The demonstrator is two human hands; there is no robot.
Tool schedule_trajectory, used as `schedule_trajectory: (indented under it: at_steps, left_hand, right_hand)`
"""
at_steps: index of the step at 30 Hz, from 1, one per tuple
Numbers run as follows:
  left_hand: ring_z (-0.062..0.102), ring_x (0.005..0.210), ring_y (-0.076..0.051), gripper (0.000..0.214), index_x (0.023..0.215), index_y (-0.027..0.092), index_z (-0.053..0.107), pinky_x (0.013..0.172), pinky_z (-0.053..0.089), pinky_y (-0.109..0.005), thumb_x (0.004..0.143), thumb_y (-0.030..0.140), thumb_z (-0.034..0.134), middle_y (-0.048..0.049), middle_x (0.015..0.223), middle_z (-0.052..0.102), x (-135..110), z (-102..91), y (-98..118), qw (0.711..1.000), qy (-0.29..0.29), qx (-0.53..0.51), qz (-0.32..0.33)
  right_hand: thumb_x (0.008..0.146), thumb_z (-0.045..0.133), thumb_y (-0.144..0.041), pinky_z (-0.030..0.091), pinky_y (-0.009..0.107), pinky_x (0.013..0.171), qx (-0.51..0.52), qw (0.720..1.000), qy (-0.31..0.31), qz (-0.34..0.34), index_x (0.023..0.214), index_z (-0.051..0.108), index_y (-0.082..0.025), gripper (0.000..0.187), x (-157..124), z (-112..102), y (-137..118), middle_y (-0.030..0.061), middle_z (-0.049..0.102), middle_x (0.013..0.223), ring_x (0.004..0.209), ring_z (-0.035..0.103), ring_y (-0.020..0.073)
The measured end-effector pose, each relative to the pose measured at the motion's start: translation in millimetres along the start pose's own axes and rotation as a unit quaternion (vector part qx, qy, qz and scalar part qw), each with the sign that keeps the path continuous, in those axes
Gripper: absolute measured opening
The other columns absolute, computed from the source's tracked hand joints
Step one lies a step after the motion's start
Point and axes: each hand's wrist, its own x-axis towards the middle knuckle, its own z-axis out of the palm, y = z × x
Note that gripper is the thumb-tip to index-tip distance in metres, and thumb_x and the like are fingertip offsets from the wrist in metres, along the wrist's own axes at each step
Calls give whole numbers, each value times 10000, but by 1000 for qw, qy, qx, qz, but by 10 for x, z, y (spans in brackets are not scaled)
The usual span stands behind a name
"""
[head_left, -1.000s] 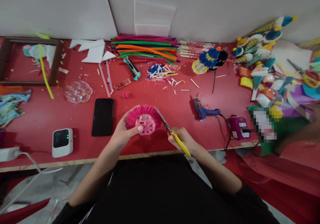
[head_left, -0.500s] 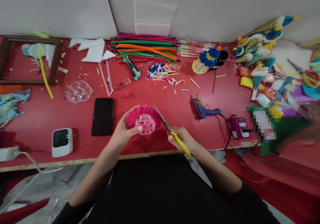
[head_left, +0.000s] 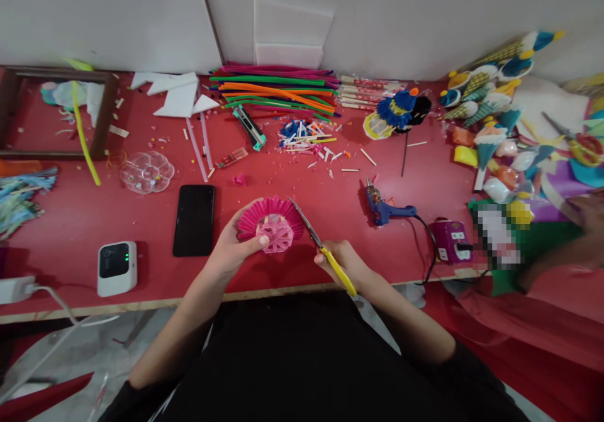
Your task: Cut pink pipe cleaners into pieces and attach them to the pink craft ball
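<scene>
My left hand [head_left: 236, 236] grips a pink craft piece [head_left: 276, 236] by its left side, thumb across its front. The piece has a pleated magenta fringe [head_left: 268, 208] fanned round its upper part and a pale pink frame of crossing strips below. In my right hand [head_left: 342, 261] is a pair of scissors [head_left: 337, 268] with yellow handles. Their blades point up and left, along the fringe's right edge; I cannot tell whether they touch it. Above the piece, a small pink scrap [head_left: 239, 180] lies on the red table [head_left: 292, 277].
A black phone [head_left: 194, 221] and white device [head_left: 117, 268] lie left. A blue glue gun [head_left: 384, 208], its cord running to a purple power block [head_left: 452, 241], is right. Behind are a utility knife [head_left: 249, 127], colourful pipe cleaners [head_left: 278, 88] and cut bits [head_left: 304, 136]. Another person's sleeve [head_left: 561, 309] shows far right.
The scissors and my right hand have shifted very slightly left. My left hand and the pink piece stay almost in place, the piece tipped a touch upward.
</scene>
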Motion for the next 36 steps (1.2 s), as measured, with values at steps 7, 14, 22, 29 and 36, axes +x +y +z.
schedule_trajectory:
  at_steps: [7,14,22,29,36]
  left_hand:
    - [729,996,-232,670,1143,236,679,889,583,-314,536,294,955,-36,1047,766,14,-33,-26,999,24,-4,21]
    - [733,861,-214,525,952,223,689,869,593,-359,517,337,962,-11,893,761,28,-7,3,998,49,-25,5]
    - [732,918,-203,516,969,227,694,874,580,-326,530,307,953,-10,945,764,43,-6,23,996,62,-62,22]
    - [735,866,-218,480,892,205,690,886,581,-369,516,343,952,-30,893,770,48,14,39,996,67,-61,19]
    - [729,815,-217,464,882,196,665,833,589,-370,534,339,936,-30,856,754,40,11,22,997,71,-36,16]
  right_hand:
    - [837,295,-876,168,245,466,9,1000,3,1,572,293,-226,702,23,-15,-17,-58,254,554,510,240,79]
    - [821,358,-873,175,251,464,7,1000,16,-1,544,311,-227,704,41,16,-3,-60,264,513,484,236,76]
    - [831,280,-883,195,264,502,-4,999,36,-15,600,338,-221,704,32,7,5,-37,346,562,517,314,92]
    - [887,324,-798,188,258,514,-10,999,17,-25,638,347,-216,634,4,-66,-27,-41,341,597,543,329,97]
    - [899,331,-769,193,259,513,-3,999,-1,-40,653,367,-216,606,5,-50,-28,-41,362,598,533,314,94]
